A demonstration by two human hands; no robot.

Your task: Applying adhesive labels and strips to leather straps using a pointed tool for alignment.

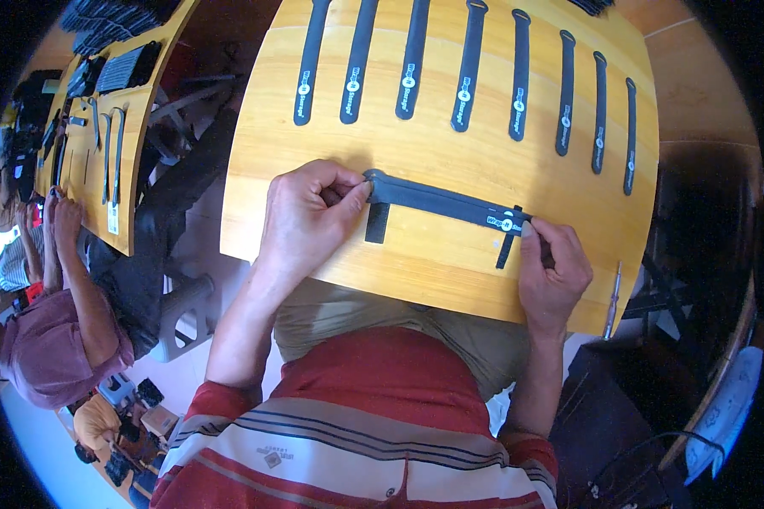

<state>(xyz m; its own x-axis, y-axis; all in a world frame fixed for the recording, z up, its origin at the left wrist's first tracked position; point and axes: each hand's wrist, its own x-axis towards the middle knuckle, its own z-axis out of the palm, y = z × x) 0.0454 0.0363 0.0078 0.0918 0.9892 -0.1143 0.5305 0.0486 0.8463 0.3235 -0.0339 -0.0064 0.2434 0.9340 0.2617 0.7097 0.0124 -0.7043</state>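
A black hook-and-loop strap (441, 200) with white print stretches between my two hands, just over the wooden table (314, 229). My left hand (314, 212) pinches its left end between thumb and fingers. At the right end, beside the printed part, my right hand (554, 267) grips the strap the same way. Beneath it, a wide black strip (378, 223) lies on the wood near my left hand. A narrower black strip (506, 248) shows under the strap near my right hand.
Several matching straps, such as one black strap (467, 76), lie in a row across the table's far side. A screwdriver (613, 301) rests near the right edge. At left stand another table (123, 233) with straps, a plastic stool (182, 318) and a co-worker (68, 348).
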